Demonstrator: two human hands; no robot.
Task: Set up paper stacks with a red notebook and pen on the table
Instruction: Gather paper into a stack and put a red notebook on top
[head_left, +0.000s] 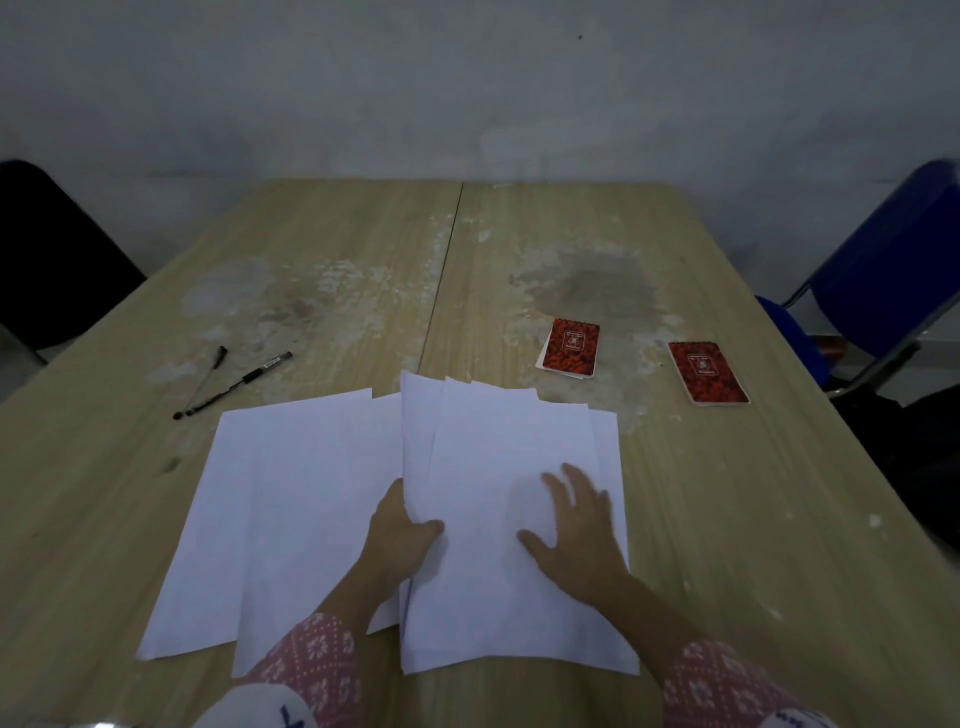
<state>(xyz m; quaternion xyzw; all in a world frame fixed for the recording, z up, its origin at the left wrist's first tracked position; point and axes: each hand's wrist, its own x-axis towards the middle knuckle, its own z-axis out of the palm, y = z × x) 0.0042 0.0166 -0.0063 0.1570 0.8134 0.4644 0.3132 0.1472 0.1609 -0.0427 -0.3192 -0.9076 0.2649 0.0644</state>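
White paper sheets lie spread on the wooden table (727, 519). A left group of sheets (280, 499) lies flat and fanned. My left hand (397, 535) grips the left edge of the right paper stack (493, 457), thumb on top. My right hand (576, 525) presses flat on that stack with fingers spread. Two red notebooks lie beyond the paper on the right: one nearer the middle (569, 348), one further right (707, 372). Two black pens (234, 384) lie crossed at the left, past the sheets.
A black chair (47, 260) stands at the table's left side and a blue folding chair (883, 270) at the right. A seam (441, 275) runs down the tabletop's middle. Worn, stained patches mark the far half. A grey wall stands behind.
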